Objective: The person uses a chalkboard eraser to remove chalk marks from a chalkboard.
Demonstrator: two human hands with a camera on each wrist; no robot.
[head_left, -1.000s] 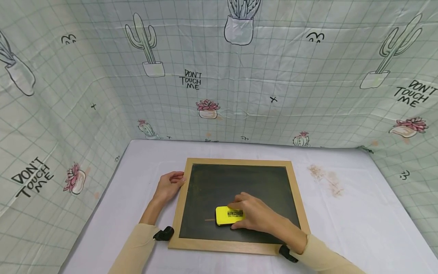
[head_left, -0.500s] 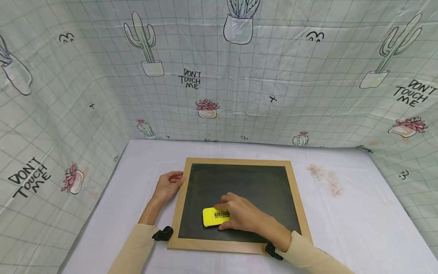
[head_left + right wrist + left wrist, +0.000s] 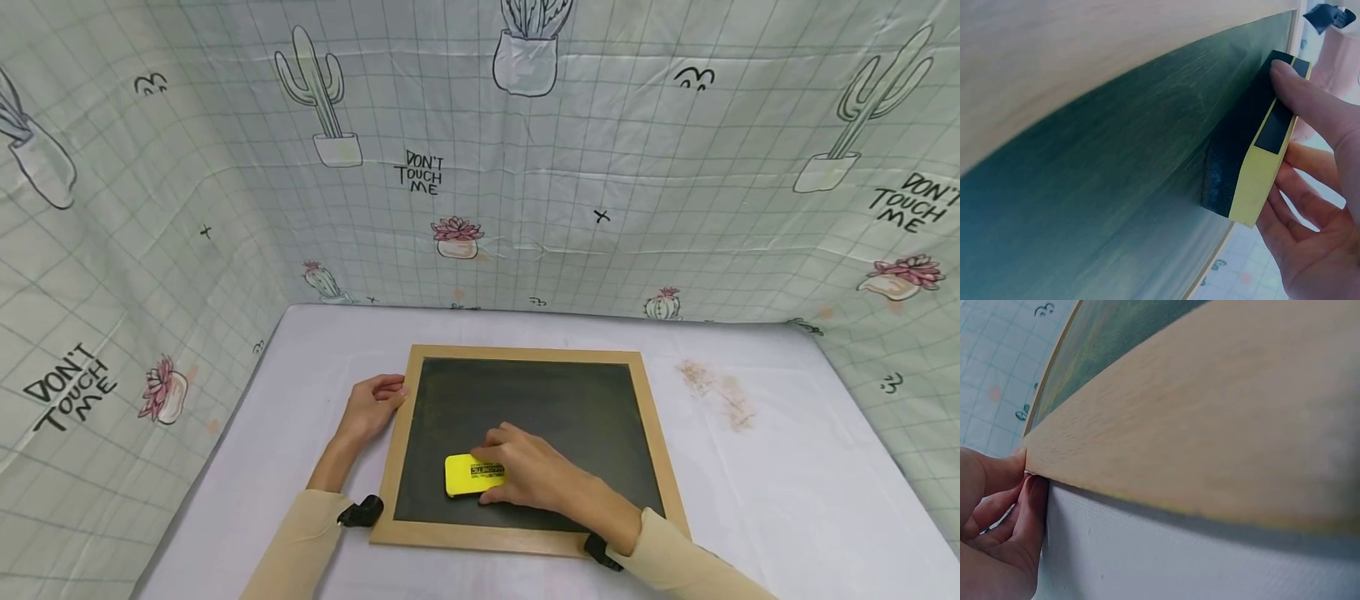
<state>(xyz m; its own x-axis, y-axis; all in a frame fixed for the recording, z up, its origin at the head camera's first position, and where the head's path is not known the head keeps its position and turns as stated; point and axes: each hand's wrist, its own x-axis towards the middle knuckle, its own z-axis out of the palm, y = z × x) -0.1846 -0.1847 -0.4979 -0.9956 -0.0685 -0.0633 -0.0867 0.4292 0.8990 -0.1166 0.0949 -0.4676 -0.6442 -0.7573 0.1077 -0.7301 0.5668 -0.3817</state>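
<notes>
A chalkboard [image 3: 525, 400] with a light wooden frame lies on the white cloth in the head view. My right hand [image 3: 536, 471] grips a yellow and black board eraser [image 3: 468, 475] by its long sides, thumb on the near side. In the right wrist view the dark felt of the eraser [image 3: 1222, 169] rests against the dark board surface. My left hand [image 3: 371, 408] holds the left edge of the frame. Up close in the left wrist view, its thumb and fingers pinch the wooden rim [image 3: 1147, 437]. Part of the eraser is hidden under my right hand.
The white cloth [image 3: 757, 500] has a brownish stain [image 3: 716, 392] right of the board. Grid-patterned fabric walls [image 3: 525, 183] with cactus drawings stand at the back and both sides. A black wrist device [image 3: 362, 512] sits by the board's lower left corner.
My right hand has slid the eraser left across the board, over a short brownish chalk line that no longer shows. Since half a second ago it has barely moved. My left hand stays put.
</notes>
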